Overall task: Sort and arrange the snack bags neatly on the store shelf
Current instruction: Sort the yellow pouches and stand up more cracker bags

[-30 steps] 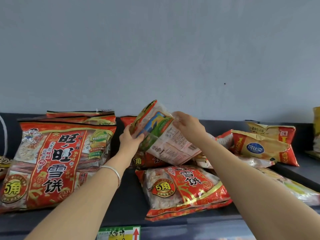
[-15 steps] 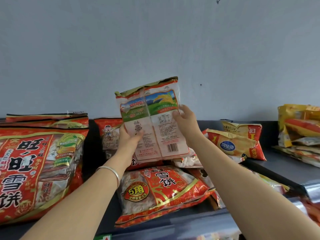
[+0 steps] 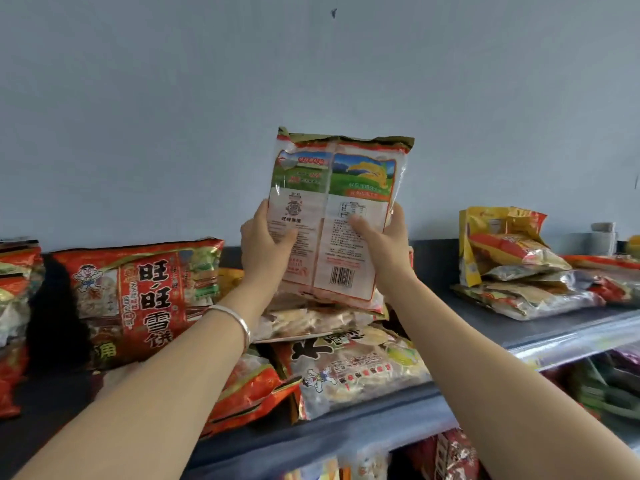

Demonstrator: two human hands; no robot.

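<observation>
**Bag in hand, back side out: sort is far from finished**

- Grip: left hand point(image 3: 266, 251) and right hand point(image 3: 384, 244) each clamp a lower side edge of the snack bag point(image 3: 332, 216). Thumbs press on the printed back face and the fingers wrap behind it.
- Position: the bag is upright in the air in front of the wall point(image 3: 311, 64), over the middle pile point(image 3: 318, 320). Can't tell if its bottom edge touches the pile.
- Held bag print: green field and yellow grain picture up top, barcode point(image 3: 341, 275) low on the right panel. The fine print is too small to read.
- Left: the big red bag point(image 3: 138, 296) stands upright and reads 旺旺雪饼, with a cartoon boy and a partial 角 at its lower corner.
- Front: the pale bag point(image 3: 353, 372) lies tilted at the shelf point(image 3: 346, 434) lip. It has a cartoon boy and bold black characters, partly covered.
- Right: a mixed yellow and red heap point(image 3: 509, 251), labels not legible.

Status, my read: the left end looks roughly faced. The middle is loose, overlapping bags and the right heap looks untouched. The held bag needs its front turned out and a slot with its own kind, so most of the work remains.
</observation>
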